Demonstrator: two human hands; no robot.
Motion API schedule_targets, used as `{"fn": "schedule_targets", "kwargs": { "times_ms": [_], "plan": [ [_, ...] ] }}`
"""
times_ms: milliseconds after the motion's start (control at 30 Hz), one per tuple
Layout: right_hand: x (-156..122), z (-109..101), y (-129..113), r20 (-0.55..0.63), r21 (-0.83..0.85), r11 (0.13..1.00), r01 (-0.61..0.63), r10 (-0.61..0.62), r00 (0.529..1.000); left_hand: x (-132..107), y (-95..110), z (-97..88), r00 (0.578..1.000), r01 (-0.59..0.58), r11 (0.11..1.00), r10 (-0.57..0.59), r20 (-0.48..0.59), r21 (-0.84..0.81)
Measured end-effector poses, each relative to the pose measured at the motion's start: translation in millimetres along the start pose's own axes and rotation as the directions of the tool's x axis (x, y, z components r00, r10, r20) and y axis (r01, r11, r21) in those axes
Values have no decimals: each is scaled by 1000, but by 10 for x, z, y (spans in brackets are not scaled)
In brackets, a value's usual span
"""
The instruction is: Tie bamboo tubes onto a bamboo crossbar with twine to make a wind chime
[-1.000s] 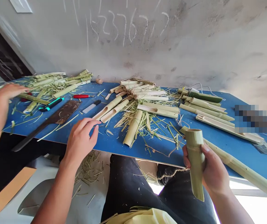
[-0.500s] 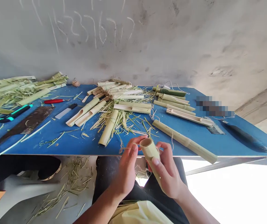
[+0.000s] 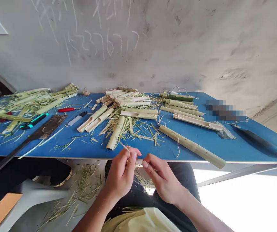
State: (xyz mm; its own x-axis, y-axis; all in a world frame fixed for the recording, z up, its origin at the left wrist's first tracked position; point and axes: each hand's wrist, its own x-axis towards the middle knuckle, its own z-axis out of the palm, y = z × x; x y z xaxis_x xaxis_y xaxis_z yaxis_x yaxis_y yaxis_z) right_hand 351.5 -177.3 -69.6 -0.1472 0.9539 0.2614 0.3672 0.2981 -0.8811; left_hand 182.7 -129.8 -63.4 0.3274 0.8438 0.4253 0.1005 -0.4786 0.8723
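My left hand (image 3: 122, 170) is closed on a thin piece of twine (image 3: 125, 147), whose loose end sticks up over the thumb and forefinger. My right hand (image 3: 161, 177) is closed in a pinch close beside it, fingertips a short gap from the left ones; what it pinches is too small to make out. Both hands are held over my lap at the front edge of the blue table (image 3: 138, 149). Beyond them lie a short bamboo tube (image 3: 116, 133) and a long bamboo pole (image 3: 191, 145) with twine tied on it.
Cut bamboo pieces (image 3: 138, 113) and shavings lie mid-table. At left are a cleaver (image 3: 52, 125), a small knife (image 3: 77, 118) and a red-handled tool (image 3: 67, 110). A dark blade (image 3: 259, 141) lies right. Another person's dark-clothed leg (image 3: 44, 174) shows lower left.
The bamboo tube held between my hands has gone out of sight. My hands are now closed near each other, with twine in the left. The view has turned slightly left.
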Motion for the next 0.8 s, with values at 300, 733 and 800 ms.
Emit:
{"fn": "schedule_targets", "kwargs": {
  "times_ms": [300, 733, 800],
  "plan": [
    [13, -113, 33, -48, -55, 986, -160, 157, 986, -18, -99, -158, 974, 226, 962, -222, 43, -152],
    [200, -453, -283, 287, -462, 811, 359, -246, 926, -33, 70, -270, 932, -113, 909, -43, 361, 401],
    [316, -538, -363, 363, -525, 722, 450, -287, 886, 29, 142, -295, 931, -191, 854, 1, 365, 484]
  ]
}}
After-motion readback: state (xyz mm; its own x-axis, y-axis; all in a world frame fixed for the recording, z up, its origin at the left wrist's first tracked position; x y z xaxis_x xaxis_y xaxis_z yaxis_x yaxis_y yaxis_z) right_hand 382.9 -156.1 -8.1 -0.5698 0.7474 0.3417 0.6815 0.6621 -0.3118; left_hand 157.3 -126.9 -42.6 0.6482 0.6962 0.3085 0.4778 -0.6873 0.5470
